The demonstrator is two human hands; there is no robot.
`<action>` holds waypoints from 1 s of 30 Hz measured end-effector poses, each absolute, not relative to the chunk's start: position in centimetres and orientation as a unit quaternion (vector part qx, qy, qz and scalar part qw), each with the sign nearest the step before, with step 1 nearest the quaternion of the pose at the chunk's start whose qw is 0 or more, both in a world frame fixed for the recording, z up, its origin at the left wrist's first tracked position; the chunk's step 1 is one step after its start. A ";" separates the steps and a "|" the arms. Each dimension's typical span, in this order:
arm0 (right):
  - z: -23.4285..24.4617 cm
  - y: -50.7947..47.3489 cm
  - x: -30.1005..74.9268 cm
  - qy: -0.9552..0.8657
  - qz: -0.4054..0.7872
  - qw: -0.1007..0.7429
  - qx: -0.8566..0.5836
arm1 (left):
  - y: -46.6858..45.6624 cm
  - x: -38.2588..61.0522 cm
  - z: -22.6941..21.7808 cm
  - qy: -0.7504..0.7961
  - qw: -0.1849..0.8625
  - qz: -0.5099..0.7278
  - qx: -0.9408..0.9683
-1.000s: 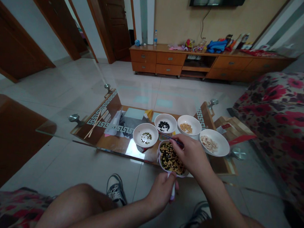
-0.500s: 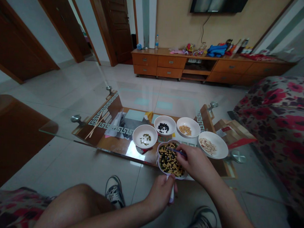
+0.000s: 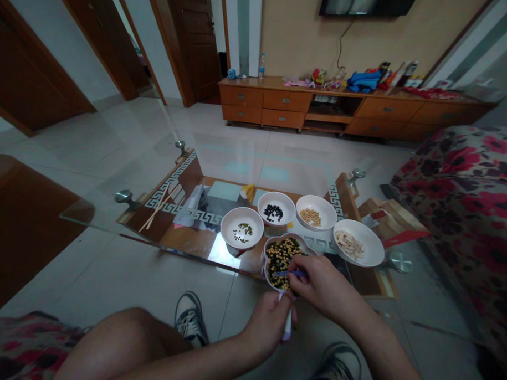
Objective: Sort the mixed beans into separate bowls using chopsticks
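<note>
The right hand [image 3: 323,284] had dropped toward the near edge of the mixed-bean bowl [image 3: 292,236] since the earlier frame, and its blue-handled tweezers [image 3: 294,274] now lay almost level across the bowl's near part, tips pointing left into the beans. That hand was pinched closed on the tweezers; whether the tips held a bean was too small to tell. The left hand [image 3: 268,322] was clenched around the bowl's white handle [image 3: 288,324], which ran from the bowl back toward the person, so the bowl's long axis pointed near to far, and the left hand sat nearer the person than the right.

At the bottom of the frame, a sneaker [image 3: 189,321] rested on the tile floor [image 3: 134,147]. Just beyond the bowl, the glass counter [image 3: 98,213] carried four white bowls: green beans [image 3: 242,212] at left, black beans [image 3: 277,195], yellow beans [image 3: 317,199], and pale slices [image 3: 360,230] at right. Chopsticks [image 3: 157,209] lay toward its left end. A wooden sideboard [image 3: 281,100] stood along the far wall at the top.
</note>
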State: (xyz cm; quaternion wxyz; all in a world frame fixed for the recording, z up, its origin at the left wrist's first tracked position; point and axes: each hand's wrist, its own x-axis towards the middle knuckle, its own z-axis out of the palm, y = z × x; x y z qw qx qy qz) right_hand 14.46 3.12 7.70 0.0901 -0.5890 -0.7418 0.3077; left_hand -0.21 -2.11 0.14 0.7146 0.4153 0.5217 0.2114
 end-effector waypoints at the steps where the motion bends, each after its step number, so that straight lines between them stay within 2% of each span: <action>1: 7.6 3.1 14.4 -0.742 0.312 0.088 -0.586 | -2.1 -0.2 0.1 0.521 0.715 0.211 0.416; 30: 7.6 3.1 13.6 -0.748 0.320 0.071 -0.577 | -1.9 -0.3 0.2 0.515 0.724 0.216 0.406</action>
